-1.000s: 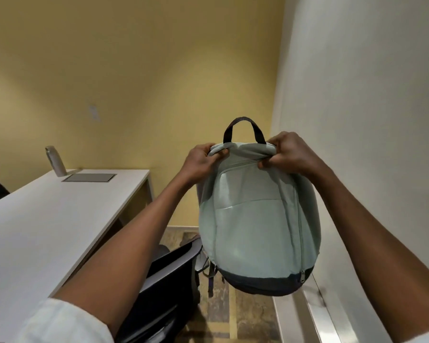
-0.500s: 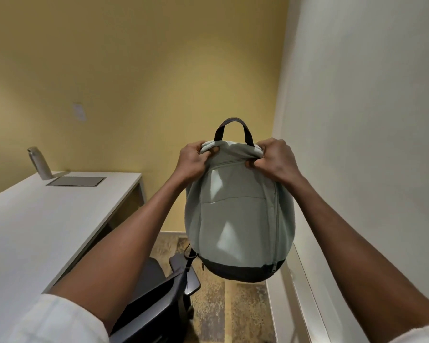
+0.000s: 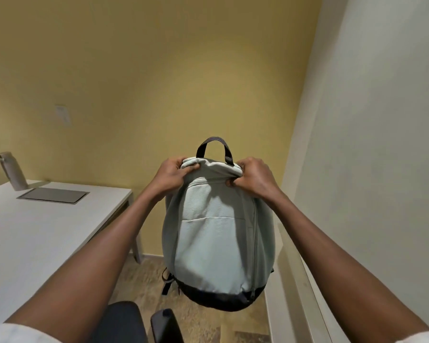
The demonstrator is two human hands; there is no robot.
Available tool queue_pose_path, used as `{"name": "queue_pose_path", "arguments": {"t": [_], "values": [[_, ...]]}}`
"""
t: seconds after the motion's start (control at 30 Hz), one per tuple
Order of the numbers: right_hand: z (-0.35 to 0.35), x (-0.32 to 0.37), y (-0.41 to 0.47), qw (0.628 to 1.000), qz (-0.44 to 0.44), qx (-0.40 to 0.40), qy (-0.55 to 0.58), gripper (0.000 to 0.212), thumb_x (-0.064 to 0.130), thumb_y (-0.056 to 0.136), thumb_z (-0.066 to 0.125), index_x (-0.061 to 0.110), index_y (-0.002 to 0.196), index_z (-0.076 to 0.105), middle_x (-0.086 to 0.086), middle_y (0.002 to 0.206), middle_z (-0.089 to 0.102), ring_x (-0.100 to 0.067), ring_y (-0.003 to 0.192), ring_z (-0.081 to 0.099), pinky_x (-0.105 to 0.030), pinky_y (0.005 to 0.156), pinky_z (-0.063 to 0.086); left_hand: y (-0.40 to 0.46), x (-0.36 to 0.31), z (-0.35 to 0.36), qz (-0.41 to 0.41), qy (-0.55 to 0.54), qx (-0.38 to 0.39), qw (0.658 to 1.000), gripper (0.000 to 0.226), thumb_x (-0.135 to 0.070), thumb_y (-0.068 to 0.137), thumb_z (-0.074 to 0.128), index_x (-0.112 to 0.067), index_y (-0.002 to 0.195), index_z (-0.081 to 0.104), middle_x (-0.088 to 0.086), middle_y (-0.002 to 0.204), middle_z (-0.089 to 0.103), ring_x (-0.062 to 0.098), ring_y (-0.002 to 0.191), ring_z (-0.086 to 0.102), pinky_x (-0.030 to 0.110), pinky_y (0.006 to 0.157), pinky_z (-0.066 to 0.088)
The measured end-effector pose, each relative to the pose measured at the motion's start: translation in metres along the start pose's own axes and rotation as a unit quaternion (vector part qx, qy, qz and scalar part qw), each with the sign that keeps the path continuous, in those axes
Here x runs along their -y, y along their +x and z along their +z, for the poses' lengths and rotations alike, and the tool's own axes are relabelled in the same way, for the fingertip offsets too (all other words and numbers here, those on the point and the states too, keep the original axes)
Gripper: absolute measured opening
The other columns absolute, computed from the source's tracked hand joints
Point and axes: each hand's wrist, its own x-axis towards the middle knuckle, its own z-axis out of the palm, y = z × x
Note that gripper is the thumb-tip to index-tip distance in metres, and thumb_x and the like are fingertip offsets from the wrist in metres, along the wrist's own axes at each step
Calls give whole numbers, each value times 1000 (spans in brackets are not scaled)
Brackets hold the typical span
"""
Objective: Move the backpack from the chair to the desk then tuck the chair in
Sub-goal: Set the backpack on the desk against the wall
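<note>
A pale green backpack [image 3: 216, 246] with a dark base and a black top loop hangs in the air in front of me, upright. My left hand [image 3: 171, 175] pinches its top left edge and my right hand [image 3: 252, 178] pinches its top right edge. The black chair [image 3: 131, 323] sits below it at the bottom of the view, only its seat and one armrest showing. The white desk [image 3: 35, 233] stretches along the left, its right edge left of the backpack.
A grey bottle [image 3: 13, 170] stands at the desk's far end beside a flat grey panel [image 3: 52, 194]. A yellow wall is ahead and a white wall with a ledge [image 3: 300, 280] runs close on the right. Mottled floor shows below the bag.
The backpack has stayed gripped by both hands and hangs higher above the chair. The view has shifted, so less of the chair shows and the desk appears closer to the bag.
</note>
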Motion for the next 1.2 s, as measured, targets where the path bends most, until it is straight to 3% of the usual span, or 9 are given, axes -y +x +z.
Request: {"name": "queue_pose_path", "arguments": {"t": [0.13, 0.33, 0.43, 0.57, 0.67, 0.87, 0.97, 1.1, 1.2], "values": [[31, -8, 53, 1000, 1, -4, -1, 25, 24, 65, 76, 5, 71, 60, -6, 59, 53, -29, 60, 50, -31, 49, 30, 54, 27, -9, -9, -5, 8, 1000, 21, -28, 92, 65, -16, 109, 72, 3, 104, 74, 15, 94, 66, 28, 81, 51], [67, -14, 119, 1000, -14, -13, -9, 20, 17, 66, 72, 4, 69, 58, -4, 54, 48, -29, 57, 48, -31, 47, 29, 109, 55, -20, -21, 0, -24, 1000, 11, -28, 91, 66, -23, 99, 72, -7, 90, 72, 1, 75, 61, 7, 59, 44], [84, -16, 150, 1000, -27, -11, 6, 22, 16, 66, 72, 5, 65, 53, -7, 55, 51, -34, 59, 54, -30, 46, 29, 129, 67, -28, -26, 10, -41, 999, 10, -29, 91, 66, -26, 98, 72, -8, 91, 73, -5, 72, 61, 7, 60, 44], [106, -17, 188, 998, -58, 9, 28, 29, 18, 67, 72, 10, 58, 46, -2, 54, 48, -30, 57, 49, -29, 45, 26, 152, 87, -37, -44, 31, -65, 996, 19, -28, 92, 66, -15, 104, 73, 4, 97, 75, 7, 78, 62, 18, 65, 46], [126, -20, 222, 995, -81, 32, 51, 26, 20, 67, 72, 10, 59, 50, -4, 56, 51, -31, 59, 51, -29, 45, 27, 175, 103, -44, -59, 46, -89, 993, 20, -29, 92, 65, -17, 106, 73, 2, 99, 74, 7, 79, 63, 15, 63, 46], [172, -30, 302, 978, -98, 142, 121, 35, 26, 61, 81, 17, 53, 48, 1, 55, 51, -21, 55, 50, -26, 46, 30, 231, 137, -63, -99, 71, -65, 991, 20, -31, 94, 62, -27, 110, 73, -8, 100, 76, 10, 92, 69, 29, 79, 51], [194, -30, 335, 964, -108, 190, 150, 33, 27, 61, 81, 18, 54, 50, 4, 55, 51, -19, 55, 51, -25, 46, 32, 255, 151, -73, -109, 72, -61, 990, 17, -27, 95, 62, -25, 107, 74, -4, 98, 77, 8, 86, 69, 29, 77, 49], [219, -28, 375, 952, -127, 219, 170, 35, 26, 64, 80, 19, 55, 48, 5, 56, 49, -15, 51, 47, -26, 46, 30, 282, 171, -81, -118, 91, -102, 984, 16, -27, 95, 61, -22, 105, 73, 8, 101, 75, 22, 91, 66, 46, 85, 49], [237, -25, 404, 947, -137, 227, 182, 39, 24, 65, 80, 20, 53, 42, 6, 54, 45, -14, 49, 42, -26, 46, 27, 301, 182, -86, -128, 115, -141, 975, 15, -28, 95, 62, -23, 102, 73, 7, 100, 75, 19, 89, 65, 48, 87, 50]]}}
